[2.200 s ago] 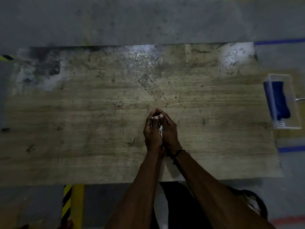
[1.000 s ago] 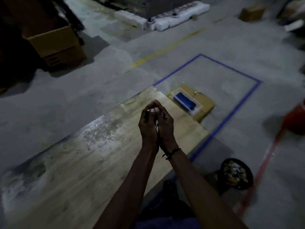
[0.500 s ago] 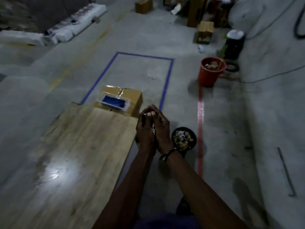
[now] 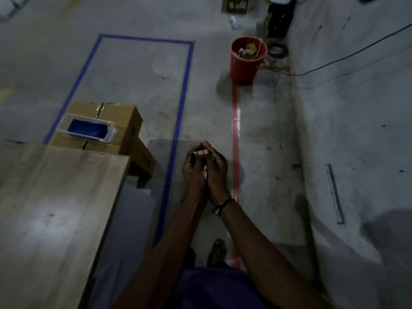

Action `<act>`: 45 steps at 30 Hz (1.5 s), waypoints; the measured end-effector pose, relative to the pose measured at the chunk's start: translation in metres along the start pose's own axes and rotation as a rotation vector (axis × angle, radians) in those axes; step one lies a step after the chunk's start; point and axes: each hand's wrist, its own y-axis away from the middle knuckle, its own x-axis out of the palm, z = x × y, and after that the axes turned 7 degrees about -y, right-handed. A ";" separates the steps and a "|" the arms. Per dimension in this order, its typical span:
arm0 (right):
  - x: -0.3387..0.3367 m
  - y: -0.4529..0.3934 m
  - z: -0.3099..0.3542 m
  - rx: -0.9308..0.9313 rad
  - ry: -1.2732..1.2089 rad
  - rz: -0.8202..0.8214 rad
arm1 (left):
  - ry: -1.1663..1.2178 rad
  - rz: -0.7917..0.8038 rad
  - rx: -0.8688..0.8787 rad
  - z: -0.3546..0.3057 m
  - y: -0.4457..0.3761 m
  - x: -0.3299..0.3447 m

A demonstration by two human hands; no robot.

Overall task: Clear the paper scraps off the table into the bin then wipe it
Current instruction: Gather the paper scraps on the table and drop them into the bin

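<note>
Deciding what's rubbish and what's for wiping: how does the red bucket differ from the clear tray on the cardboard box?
The red bucket is round, deep and opaque; the clear tray is shallow, rectangular and see-through. The bucket stands on the floor ahead, beside the wall; the tray rests on a cardboard box at the table's end. The bucket holds mixed scraps; the tray holds one blue thing. Both are open-topped.
</note>
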 end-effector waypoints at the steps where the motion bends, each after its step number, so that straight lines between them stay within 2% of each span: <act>1: -0.002 -0.008 -0.008 0.015 0.006 -0.016 | -0.015 0.001 -0.041 0.007 -0.007 0.002; 7: -0.012 -0.062 -0.055 0.134 0.063 -0.040 | -0.110 0.011 -0.161 0.041 -0.060 0.012; 10: -0.015 -0.099 -0.076 0.188 0.034 -0.105 | -0.107 0.024 -0.237 0.064 -0.100 0.025; 19: -0.050 -0.236 -0.186 0.293 0.064 -0.211 | -0.194 0.052 -0.439 0.188 -0.233 0.064; 24: -0.097 -0.305 -0.296 0.330 0.135 -0.280 | -0.180 0.050 -0.446 0.306 -0.295 0.079; 31: -0.163 -0.367 -0.447 0.362 0.221 -0.245 | -0.224 -0.005 -0.426 0.473 -0.358 0.083; 34: -0.183 -0.385 -0.487 0.374 0.275 -0.181 | -0.249 -0.009 -0.430 0.522 -0.378 0.083; 40: -0.204 -0.418 -0.522 0.309 0.395 -0.096 | -0.344 0.079 -0.334 0.570 -0.410 0.083; 45: -0.221 -0.434 -0.527 0.387 0.436 -0.038 | -0.532 0.138 -0.206 0.575 -0.424 0.077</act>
